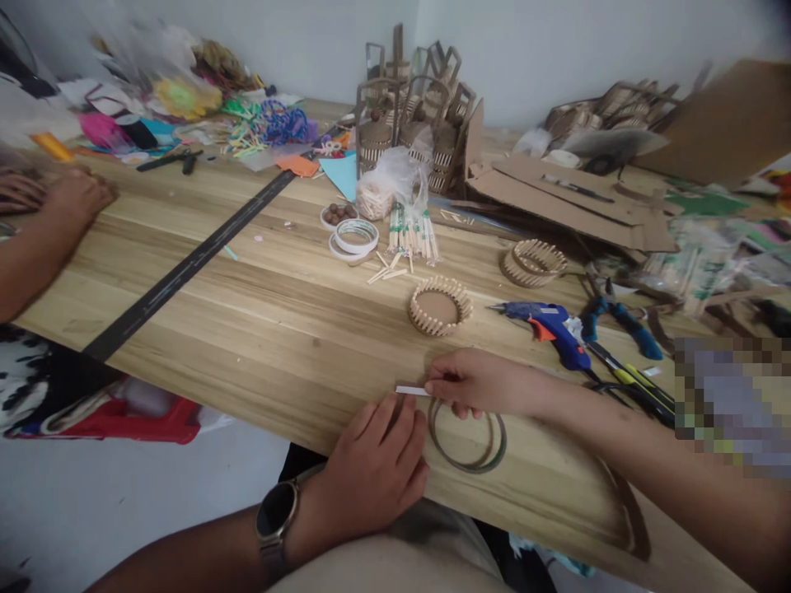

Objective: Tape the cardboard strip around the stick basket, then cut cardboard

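Observation:
My right hand point(461, 383) pinches one end of a short, narrow white strip point(409, 390) just above the wooden table. Lying across the near edge of the table, my left hand point(383, 461) has its fingers stretched out, the fingertips at the lower side of the strip; a watch point(276, 511) is on that wrist. Thin dark hoops point(475, 468) lie flat under and beside my right hand. Beyond it stands a small round basket frame point(440, 306) with a brown base and a ring of short wooden sticks.
A blue glue gun point(549, 325) and pliers point(618, 321) lie to the right. Farther back are a second stick ring point(532, 262), white tape rolls point(354, 237), bagged sticks point(413, 231) and finished baskets point(401, 123). Another person's hand point(77, 198) rests at the left.

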Demonstrator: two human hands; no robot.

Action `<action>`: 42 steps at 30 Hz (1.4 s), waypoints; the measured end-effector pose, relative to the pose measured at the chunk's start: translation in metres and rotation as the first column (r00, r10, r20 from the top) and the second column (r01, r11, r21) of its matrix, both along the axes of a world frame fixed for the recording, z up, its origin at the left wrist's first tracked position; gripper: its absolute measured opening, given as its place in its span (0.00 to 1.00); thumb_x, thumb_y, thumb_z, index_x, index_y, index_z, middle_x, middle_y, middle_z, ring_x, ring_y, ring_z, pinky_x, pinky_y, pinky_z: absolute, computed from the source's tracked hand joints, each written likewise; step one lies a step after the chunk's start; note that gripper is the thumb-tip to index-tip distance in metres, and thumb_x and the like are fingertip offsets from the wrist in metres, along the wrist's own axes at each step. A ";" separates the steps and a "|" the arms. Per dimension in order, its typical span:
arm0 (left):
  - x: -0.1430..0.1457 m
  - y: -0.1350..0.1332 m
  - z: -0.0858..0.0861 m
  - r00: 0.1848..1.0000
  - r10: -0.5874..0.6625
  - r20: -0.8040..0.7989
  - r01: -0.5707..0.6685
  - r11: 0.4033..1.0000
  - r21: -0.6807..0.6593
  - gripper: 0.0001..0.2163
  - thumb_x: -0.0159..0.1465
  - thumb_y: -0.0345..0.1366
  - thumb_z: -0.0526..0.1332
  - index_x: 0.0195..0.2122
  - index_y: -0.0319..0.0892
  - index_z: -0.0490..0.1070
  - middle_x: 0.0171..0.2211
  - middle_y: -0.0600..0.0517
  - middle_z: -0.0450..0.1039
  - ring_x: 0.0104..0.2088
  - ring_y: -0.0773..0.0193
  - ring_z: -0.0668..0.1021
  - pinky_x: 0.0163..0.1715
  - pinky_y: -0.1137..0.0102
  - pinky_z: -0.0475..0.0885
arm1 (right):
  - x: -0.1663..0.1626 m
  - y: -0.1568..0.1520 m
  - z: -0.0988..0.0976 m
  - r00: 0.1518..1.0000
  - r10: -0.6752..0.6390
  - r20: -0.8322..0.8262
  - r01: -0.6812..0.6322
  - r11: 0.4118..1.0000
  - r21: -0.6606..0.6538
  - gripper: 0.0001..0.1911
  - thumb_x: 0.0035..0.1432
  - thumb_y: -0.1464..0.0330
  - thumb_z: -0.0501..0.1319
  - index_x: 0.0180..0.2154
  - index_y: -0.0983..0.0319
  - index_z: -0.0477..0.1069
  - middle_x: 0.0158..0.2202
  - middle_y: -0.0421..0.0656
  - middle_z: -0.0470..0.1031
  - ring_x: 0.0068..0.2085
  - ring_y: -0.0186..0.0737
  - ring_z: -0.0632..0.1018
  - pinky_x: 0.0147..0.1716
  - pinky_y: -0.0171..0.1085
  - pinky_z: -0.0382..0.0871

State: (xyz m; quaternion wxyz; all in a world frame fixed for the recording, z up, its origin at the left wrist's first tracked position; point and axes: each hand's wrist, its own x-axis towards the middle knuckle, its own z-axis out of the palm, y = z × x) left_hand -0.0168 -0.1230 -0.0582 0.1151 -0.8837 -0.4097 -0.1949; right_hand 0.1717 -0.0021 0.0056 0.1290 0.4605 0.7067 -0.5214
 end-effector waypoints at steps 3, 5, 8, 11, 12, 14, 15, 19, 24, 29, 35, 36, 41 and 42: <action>0.000 0.001 0.001 1.000 -0.005 0.020 0.005 1.000 0.006 0.20 0.69 0.42 0.50 0.53 0.35 0.71 0.54 0.42 0.73 0.52 0.51 0.72 0.52 0.59 0.63 | 0.000 0.000 -0.001 1.000 -0.003 0.013 0.003 1.000 -0.001 0.14 0.62 0.61 0.54 0.26 0.59 0.61 0.19 0.36 0.68 0.20 0.32 0.70 0.20 0.30 0.64; 0.000 0.001 0.001 0.999 -0.006 0.035 0.006 1.000 0.007 0.19 0.68 0.42 0.51 0.52 0.35 0.72 0.53 0.43 0.73 0.51 0.52 0.73 0.51 0.60 0.63 | 0.000 0.000 -0.002 1.000 -0.003 0.011 0.002 1.000 0.016 0.14 0.62 0.61 0.54 0.26 0.59 0.61 0.19 0.36 0.68 0.20 0.32 0.71 0.20 0.30 0.63; 0.000 0.001 0.001 0.999 -0.008 0.045 0.008 1.000 -0.003 0.19 0.68 0.42 0.51 0.51 0.35 0.72 0.53 0.43 0.73 0.51 0.51 0.73 0.51 0.59 0.64 | 0.001 -0.001 -0.004 1.000 0.009 -0.012 -0.008 0.997 0.079 0.15 0.62 0.60 0.54 0.25 0.59 0.62 0.18 0.36 0.68 0.22 0.33 0.72 0.21 0.30 0.61; 0.000 0.001 0.001 0.999 -0.007 0.048 0.008 1.000 -0.019 0.19 0.68 0.42 0.52 0.51 0.35 0.72 0.54 0.42 0.73 0.52 0.51 0.73 0.52 0.59 0.65 | 0.000 -0.003 -0.005 1.000 0.013 -0.019 -0.011 0.991 0.131 0.15 0.62 0.61 0.54 0.24 0.59 0.61 0.18 0.36 0.68 0.22 0.33 0.73 0.22 0.30 0.59; 0.000 0.001 0.002 0.999 -0.007 0.053 0.008 1.000 -0.020 0.18 0.68 0.41 0.51 0.51 0.36 0.72 0.53 0.43 0.73 0.51 0.52 0.73 0.52 0.59 0.65 | 0.000 -0.004 -0.005 1.000 0.013 -0.015 -0.011 0.990 0.141 0.15 0.62 0.61 0.54 0.24 0.59 0.61 0.18 0.36 0.68 0.22 0.33 0.73 0.22 0.31 0.59; 0.000 0.001 0.004 0.997 -0.007 0.073 0.009 1.000 -0.017 0.18 0.68 0.41 0.51 0.50 0.36 0.73 0.52 0.43 0.74 0.50 0.53 0.73 0.51 0.60 0.67 | 0.000 -0.004 -0.005 1.000 0.018 -0.004 -0.017 0.987 0.160 0.15 0.62 0.61 0.54 0.24 0.59 0.61 0.18 0.36 0.68 0.22 0.33 0.72 0.22 0.31 0.58; 0.000 0.002 0.004 0.996 -0.008 0.085 0.010 1.000 -0.019 0.17 0.68 0.40 0.51 0.49 0.36 0.73 0.52 0.43 0.74 0.50 0.53 0.74 0.51 0.60 0.67 | 0.000 -0.004 -0.006 1.000 0.024 0.002 -0.024 0.986 0.168 0.15 0.62 0.60 0.54 0.24 0.59 0.62 0.18 0.36 0.69 0.22 0.33 0.72 0.22 0.31 0.58; -0.004 0.001 0.007 0.991 -0.011 0.133 0.019 0.998 -0.060 0.15 0.69 0.38 0.50 0.47 0.37 0.73 0.51 0.43 0.75 0.52 0.53 0.74 0.50 0.61 0.70 | 0.000 -0.003 -0.006 0.998 0.050 0.029 -0.054 0.979 0.195 0.16 0.62 0.60 0.53 0.25 0.59 0.63 0.18 0.36 0.70 0.22 0.33 0.71 0.23 0.32 0.57; -0.008 -0.001 0.006 0.993 0.030 0.118 -0.017 0.993 -0.113 0.14 0.69 0.37 0.50 0.45 0.37 0.72 0.54 0.38 0.72 0.52 0.50 0.74 0.47 0.59 0.74 | -0.002 -0.003 -0.003 0.998 0.051 0.042 -0.059 0.980 0.192 0.15 0.62 0.61 0.54 0.25 0.59 0.62 0.18 0.36 0.70 0.22 0.33 0.72 0.22 0.32 0.57; -0.008 0.000 0.006 0.993 0.022 0.118 -0.002 0.986 -0.169 0.11 0.67 0.37 0.53 0.43 0.37 0.71 0.57 0.36 0.68 0.54 0.48 0.73 0.48 0.57 0.74 | -0.004 -0.003 -0.001 0.997 0.046 0.061 -0.056 0.983 0.175 0.15 0.62 0.62 0.54 0.24 0.59 0.62 0.18 0.36 0.69 0.23 0.34 0.73 0.23 0.31 0.58; -0.007 0.003 0.006 0.995 0.019 0.100 -0.002 0.987 -0.163 0.11 0.67 0.37 0.53 0.43 0.37 0.71 0.56 0.36 0.70 0.53 0.48 0.73 0.47 0.57 0.73 | -0.006 -0.003 0.001 0.995 0.023 0.100 -0.040 0.985 0.167 0.14 0.62 0.63 0.54 0.25 0.59 0.63 0.17 0.35 0.69 0.22 0.33 0.73 0.22 0.30 0.58; -0.007 0.003 0.007 0.995 0.018 0.095 -0.003 0.988 -0.154 0.12 0.67 0.37 0.52 0.43 0.37 0.71 0.55 0.36 0.71 0.53 0.48 0.73 0.47 0.57 0.73 | -0.007 -0.003 0.001 0.994 0.022 0.103 -0.040 0.985 0.170 0.14 0.62 0.63 0.55 0.24 0.60 0.63 0.17 0.36 0.69 0.22 0.32 0.72 0.22 0.30 0.57; -0.005 0.006 0.011 0.998 0.038 0.055 -0.031 0.992 -0.119 0.18 0.69 0.39 0.51 0.51 0.32 0.70 0.52 0.38 0.74 0.50 0.50 0.74 0.48 0.59 0.70 | -0.011 -0.005 0.006 0.991 0.026 0.131 -0.052 0.979 0.197 0.15 0.61 0.65 0.55 0.23 0.60 0.63 0.17 0.37 0.70 0.21 0.33 0.72 0.21 0.31 0.56; -0.004 0.008 0.012 0.998 0.043 0.036 -0.038 0.992 -0.124 0.19 0.69 0.39 0.51 0.53 0.30 0.69 0.51 0.38 0.74 0.49 0.51 0.74 0.48 0.59 0.69 | -0.012 -0.005 0.006 0.989 0.027 0.145 -0.056 0.978 0.200 0.14 0.61 0.65 0.55 0.22 0.60 0.63 0.17 0.37 0.70 0.21 0.33 0.71 0.20 0.31 0.56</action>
